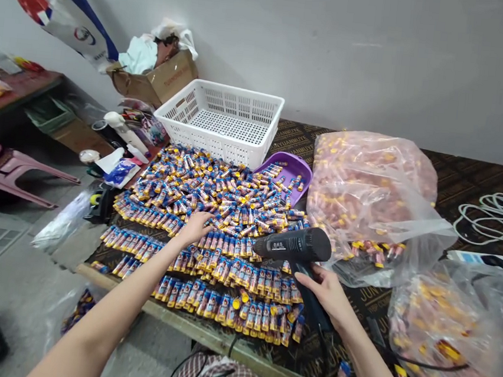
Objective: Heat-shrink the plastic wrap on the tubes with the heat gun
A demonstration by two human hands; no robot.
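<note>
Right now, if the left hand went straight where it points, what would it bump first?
Probably the loose blue-and-yellow tubes just ahead of the left hand; depth is unclear, so it may be touching some.

- The blow dryer (291, 244) looked like smooth, matt plastic.
- The small tubes (228, 245) had a glossy, plastic-like finish.
- The basket (220, 144) was smooth plastic.
- The large bag (375, 176) was thin, crinkled, shiny plastic.
- The carton (170, 79) looked like matt cardboard.
</note>
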